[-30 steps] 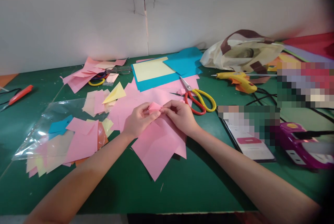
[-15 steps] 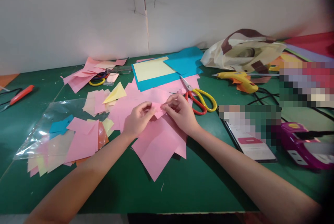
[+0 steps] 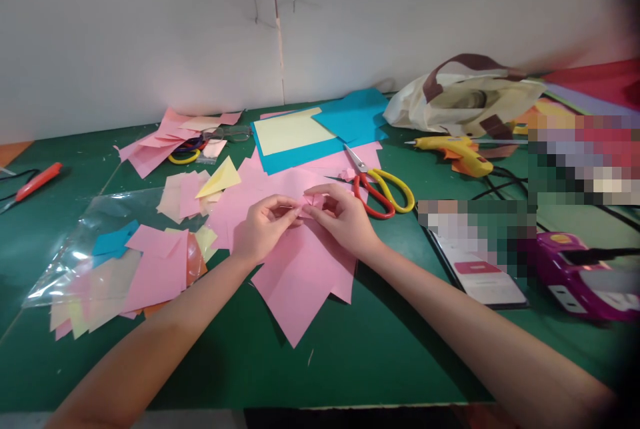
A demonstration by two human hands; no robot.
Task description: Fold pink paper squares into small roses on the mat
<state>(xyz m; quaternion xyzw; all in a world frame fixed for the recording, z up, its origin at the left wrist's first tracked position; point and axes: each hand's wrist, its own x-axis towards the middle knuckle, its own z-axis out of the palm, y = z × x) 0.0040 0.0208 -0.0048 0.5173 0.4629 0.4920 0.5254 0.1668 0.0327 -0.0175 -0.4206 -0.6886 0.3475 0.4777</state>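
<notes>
Between my two hands is a small piece of pink paper (image 3: 313, 201), creased and partly hidden by my fingers. My left hand (image 3: 265, 225) pinches its left side, thumb against forefinger. On the right side, my right hand (image 3: 345, 219) grips it with bent fingers. Beneath my hands lie larger pink paper sheets (image 3: 295, 289) on the green table. Scissors (image 3: 383, 190) with one red and one yellow handle lie just beyond my right hand, beside a small folded pink paper piece (image 3: 346, 175).
Left are a clear plastic bag (image 3: 65, 275) with paper pieces and a red-handled tool (image 3: 39, 181). Blue sheets (image 3: 355, 115) lie at the back. On the right are a cloth bag (image 3: 410, 105), a yellow glue gun (image 3: 460, 149), a phone (image 3: 493, 285) and a purple device (image 3: 565, 269).
The small pink paper showed a flat face before; now it is bent between my fingers and less of it shows. My right fingers have come further over it.
</notes>
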